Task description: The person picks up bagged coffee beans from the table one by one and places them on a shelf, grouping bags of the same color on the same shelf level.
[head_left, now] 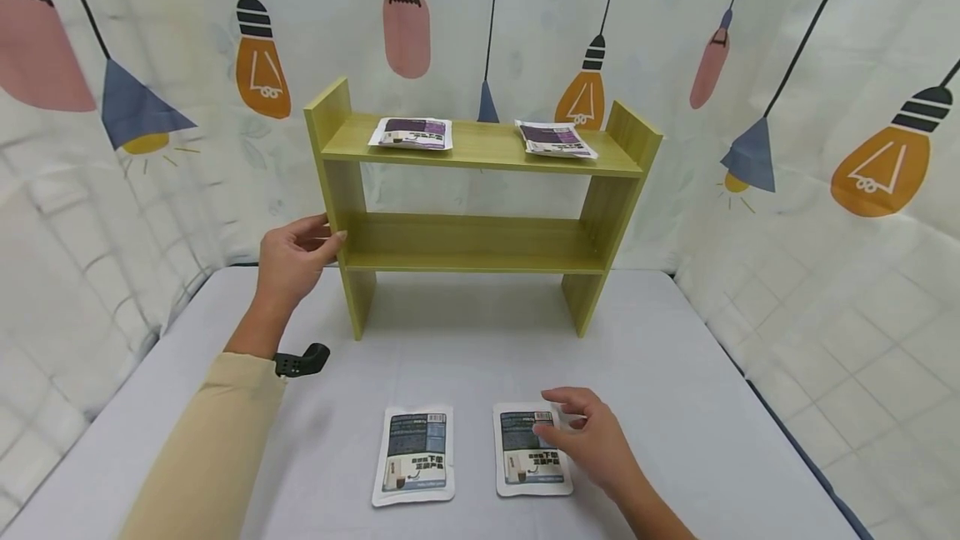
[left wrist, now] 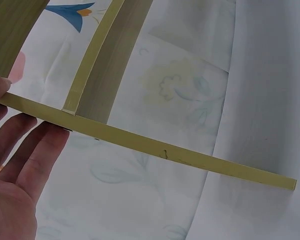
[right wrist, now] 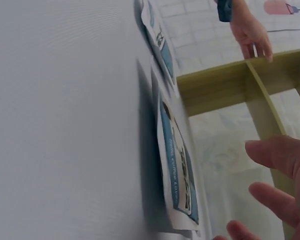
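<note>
Fingers of left hand (head_left: 291, 263) clamped on left side of yellow-green shelf (head_left: 472, 242), upright on counter (head_left: 712, 415). Right hand (head_left: 596, 442): fingers apart above right blue-label pouch (head_left: 528, 467); left blue-label pouch (head_left: 415, 457) near, both on counter. 2 purple pouches (head_left: 412, 134) atop shelf.

2 tabletop packets (head_left: 414, 455) carry illegibly small print.

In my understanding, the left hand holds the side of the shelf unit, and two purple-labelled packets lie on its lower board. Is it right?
Not fully: the two purple-labelled packets lie on the upper board, not on the lower board, as the head view shows. The left hand does hold the side of the shelf unit.
</note>
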`<control>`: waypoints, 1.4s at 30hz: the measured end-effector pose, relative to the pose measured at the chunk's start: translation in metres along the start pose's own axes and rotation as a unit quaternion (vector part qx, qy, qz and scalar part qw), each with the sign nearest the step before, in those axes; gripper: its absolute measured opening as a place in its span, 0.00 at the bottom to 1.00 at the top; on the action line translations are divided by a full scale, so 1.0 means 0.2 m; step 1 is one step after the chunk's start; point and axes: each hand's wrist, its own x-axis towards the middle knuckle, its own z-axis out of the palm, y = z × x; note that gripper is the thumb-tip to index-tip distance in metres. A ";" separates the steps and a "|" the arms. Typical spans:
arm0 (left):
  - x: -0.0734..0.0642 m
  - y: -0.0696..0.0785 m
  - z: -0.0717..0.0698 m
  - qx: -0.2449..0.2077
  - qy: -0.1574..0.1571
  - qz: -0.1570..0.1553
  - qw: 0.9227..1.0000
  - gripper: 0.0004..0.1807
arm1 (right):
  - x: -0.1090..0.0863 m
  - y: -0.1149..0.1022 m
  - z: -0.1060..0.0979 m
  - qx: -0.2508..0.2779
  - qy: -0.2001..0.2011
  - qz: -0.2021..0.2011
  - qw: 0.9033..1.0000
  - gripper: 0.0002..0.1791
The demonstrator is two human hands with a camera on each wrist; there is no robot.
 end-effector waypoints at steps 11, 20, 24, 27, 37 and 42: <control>0.00 0.00 0.01 0.006 -0.001 -0.002 1.000 0.32 | -0.04 0.03 0.02 -0.060 -0.020 0.018 0.998 0.32; 0.01 0.01 0.01 0.008 -0.003 0.002 1.000 0.31 | -0.03 0.04 0.04 -0.105 -0.038 0.012 0.994 0.33; 0.01 0.01 0.00 0.006 -0.003 0.000 1.000 0.31 | -0.04 0.03 0.05 -0.104 -0.035 -0.003 0.994 0.34; 0.01 0.01 0.00 0.005 -0.001 0.002 1.000 0.31 | -0.04 0.02 0.05 -0.113 -0.031 -0.010 0.993 0.34; 0.00 0.01 0.00 0.008 -0.004 -0.012 1.000 0.32 | -0.03 0.03 0.07 -0.140 -0.031 -0.008 0.990 0.32; 0.00 0.01 -0.01 0.006 -0.006 -0.013 1.000 0.33 | -0.03 0.03 0.07 -0.143 -0.038 -0.001 0.989 0.33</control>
